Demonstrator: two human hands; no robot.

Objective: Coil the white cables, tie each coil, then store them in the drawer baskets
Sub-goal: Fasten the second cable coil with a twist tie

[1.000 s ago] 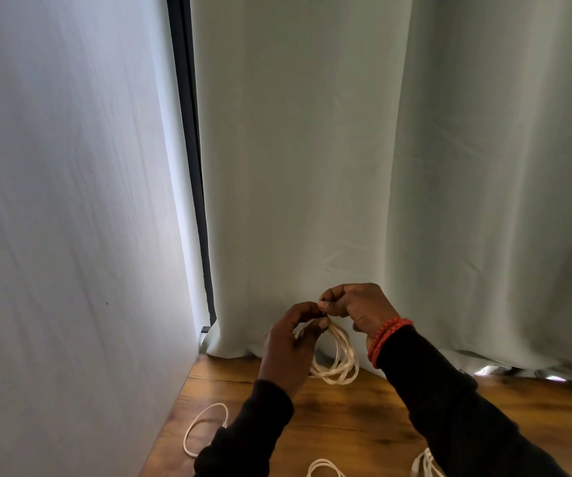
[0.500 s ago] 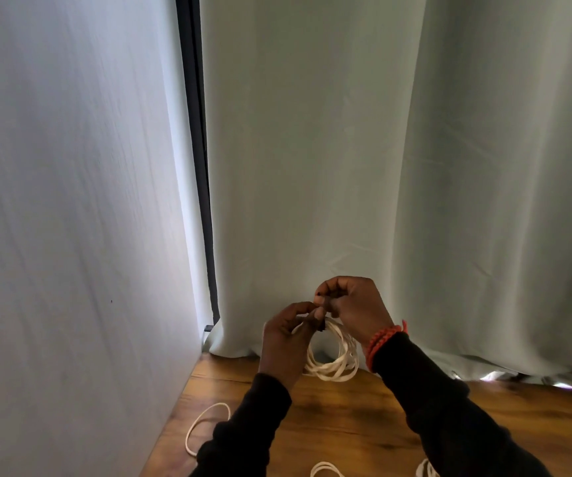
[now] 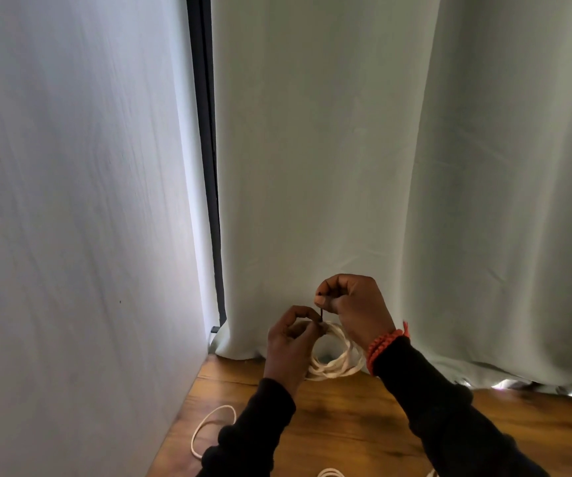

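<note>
1. At the bottom edge of the frame, two small bits of white cable show: one (image 3: 330,472) near bottom centre and another (image 3: 430,473) just right of it beside my right sleeve, both cut off by the edge.
2. At lower left a loose cable loop (image 3: 209,426) lies on the wooden table (image 3: 346,425), running under my left sleeve (image 3: 253,428).
3. My right sleeve (image 3: 442,411) crosses the lower right; an orange bracelet (image 3: 384,346) sits at its cuff.
4. Just below centre, my left hand (image 3: 291,342) holds the white cable coil (image 3: 338,359) at its top, fingers curled and pinching the strands. The coil hangs from that grip above the table, its lower arc close to the wood; I cannot tell whether it touches.
5. My right hand (image 3: 350,304), slightly higher and touching the left, is curled with thumb and forefinger pinching a thin dark tie (image 3: 321,313) that stands up from the top of the coil.
6. Behind my hands a pale green curtain (image 3: 363,149) fills the centre and right, its hem resting on the table's back edge.
7. A dark vertical frame strip (image 3: 207,149) runs along the curtain's left edge.
8. A pale wall (image 3: 71,201) fills the left of the frame.
</note>
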